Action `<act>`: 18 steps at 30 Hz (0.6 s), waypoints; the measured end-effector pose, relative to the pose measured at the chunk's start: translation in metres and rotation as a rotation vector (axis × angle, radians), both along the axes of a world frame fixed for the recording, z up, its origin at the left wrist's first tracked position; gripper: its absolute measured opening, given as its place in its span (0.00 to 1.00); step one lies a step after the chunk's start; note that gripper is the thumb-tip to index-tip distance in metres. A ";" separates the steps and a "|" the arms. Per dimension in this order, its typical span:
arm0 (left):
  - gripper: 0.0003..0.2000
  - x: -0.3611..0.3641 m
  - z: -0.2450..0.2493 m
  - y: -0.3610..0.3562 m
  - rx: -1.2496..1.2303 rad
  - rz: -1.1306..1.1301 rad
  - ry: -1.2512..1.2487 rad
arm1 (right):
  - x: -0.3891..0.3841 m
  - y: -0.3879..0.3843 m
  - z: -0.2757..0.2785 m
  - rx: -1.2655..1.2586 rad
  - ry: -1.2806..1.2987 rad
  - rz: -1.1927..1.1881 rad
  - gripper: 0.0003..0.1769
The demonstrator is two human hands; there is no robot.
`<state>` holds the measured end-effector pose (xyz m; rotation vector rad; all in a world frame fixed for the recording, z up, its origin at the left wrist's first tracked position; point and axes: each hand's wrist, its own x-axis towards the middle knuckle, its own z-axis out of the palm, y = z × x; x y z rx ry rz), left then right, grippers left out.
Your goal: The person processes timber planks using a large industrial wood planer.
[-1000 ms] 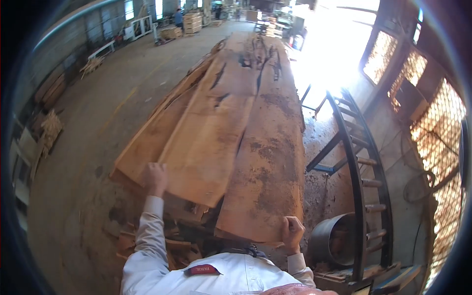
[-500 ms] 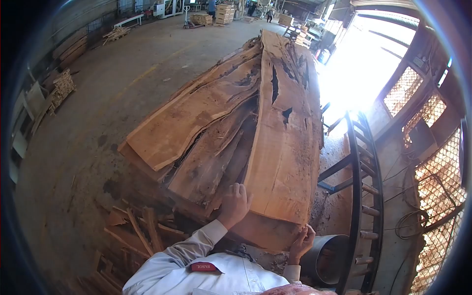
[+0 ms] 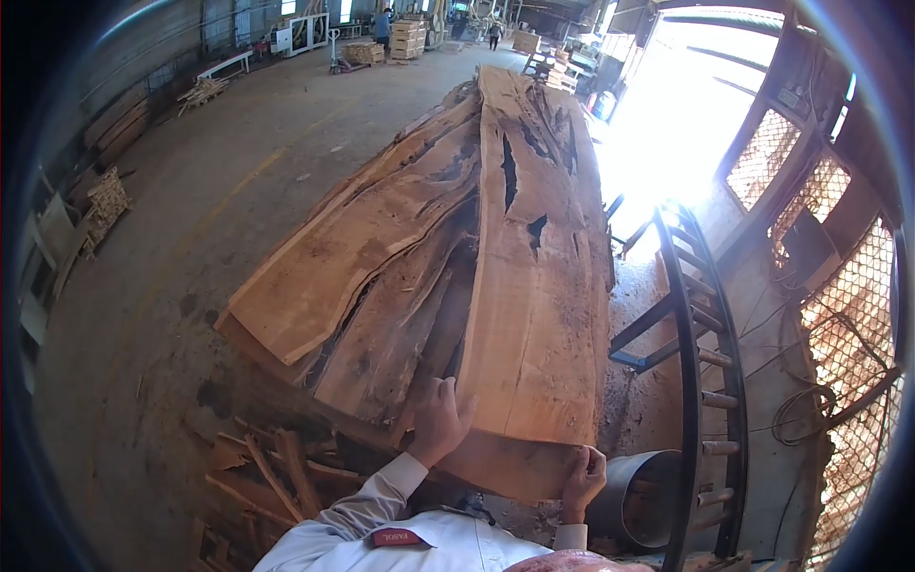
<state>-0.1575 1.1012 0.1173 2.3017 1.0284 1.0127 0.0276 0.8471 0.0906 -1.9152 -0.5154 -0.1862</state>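
Observation:
A long, live-edge wooden slab (image 3: pixel 534 315) with dark cracks and holes lies on top of a stack of slabs, its near end toward me. My left hand (image 3: pixel 440 419) is at the slab's near left corner, its fingers curled over the edge. At the near right corner, my right hand (image 3: pixel 583 480) pinches the slab's edge, with the fingers bent. Left of it lies another rough-edged slab (image 3: pixel 353 253), and a darker, split board (image 3: pixel 381 353) shows in the gap between. Beneath the near end, a lower slab (image 3: pixel 515 467) sticks out.
A black roller conveyor frame (image 3: pixel 688 353) stands to the right, beside a metal cylinder (image 3: pixel 648 496). Scrap wood (image 3: pixel 286 467) is piled at the lower left. Mesh panels (image 3: pixel 853 305) line the right wall. Far back, a person (image 3: pixel 383 30) stands near stacked timber (image 3: pixel 408 40).
The view has shifted slightly, so the slabs and conveyor appear further left. Both hands stay at the near corners of the top slab; the slab shows no clear movement on the stack.

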 end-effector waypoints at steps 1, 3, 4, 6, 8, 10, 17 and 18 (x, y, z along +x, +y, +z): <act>0.25 0.001 -0.002 -0.001 -0.013 0.016 -0.013 | 0.000 0.000 0.001 -0.013 -0.014 0.000 0.12; 0.27 0.004 -0.005 -0.003 -0.039 0.049 -0.039 | 0.002 0.001 0.000 -0.024 -0.035 0.003 0.12; 0.27 0.005 -0.007 -0.004 -0.085 0.052 -0.036 | 0.003 0.001 -0.002 -0.024 -0.040 0.006 0.12; 0.29 0.007 -0.010 -0.005 -0.179 0.058 -0.025 | 0.002 0.003 0.000 -0.040 -0.018 0.014 0.13; 0.28 0.006 -0.011 -0.002 -0.157 0.041 -0.058 | -0.003 0.007 0.012 -0.074 0.035 0.025 0.14; 0.28 0.007 -0.011 -0.001 -0.146 0.033 -0.080 | -0.007 0.010 0.022 -0.101 0.048 0.038 0.16; 0.27 0.012 -0.031 -0.001 -0.139 0.048 -0.167 | -0.001 0.009 0.018 -0.083 0.071 0.077 0.18; 0.27 0.012 -0.031 -0.001 -0.134 0.049 -0.172 | -0.001 0.009 0.017 -0.082 0.080 0.075 0.18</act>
